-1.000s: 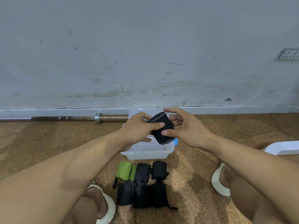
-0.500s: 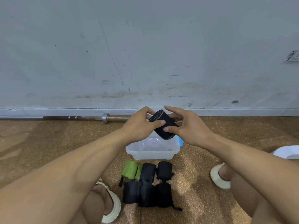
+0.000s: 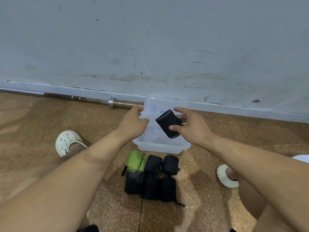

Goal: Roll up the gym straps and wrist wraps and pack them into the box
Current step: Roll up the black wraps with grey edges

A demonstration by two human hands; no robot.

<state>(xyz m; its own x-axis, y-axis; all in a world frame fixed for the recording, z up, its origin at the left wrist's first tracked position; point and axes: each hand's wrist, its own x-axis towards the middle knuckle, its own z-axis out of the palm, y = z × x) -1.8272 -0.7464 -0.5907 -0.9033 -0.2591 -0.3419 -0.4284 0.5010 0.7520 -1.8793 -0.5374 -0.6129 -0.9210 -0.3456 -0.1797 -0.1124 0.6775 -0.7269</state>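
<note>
The box (image 3: 160,146), clear plastic, sits on the cork floor (image 3: 50,131) against the grey wall (image 3: 150,39), its lid (image 3: 155,104) standing up behind it. A barbell (image 3: 93,100) lies along the skirting to its left. Just in front of the box lies a cluster of rolled wraps (image 3: 151,178): a green one (image 3: 133,160) at the left of the back row, the rest black, packed side by side in two rows and touching. My two pale clogs frame the scene, the left clog (image 3: 66,142) well out to the side, the right clog (image 3: 225,177) near my knee.

My right hand (image 3: 192,128) pinches a black roll (image 3: 168,123) between thumb and fingers, holding it tilted above the open box, not touching the plastic. My left hand (image 3: 133,123) hovers just beside the roll, apart from it, thumb and fingers loosely spread and gripping nothing, over the box's left rim. I cannot tell whether its fingertips touch the lid.
</note>
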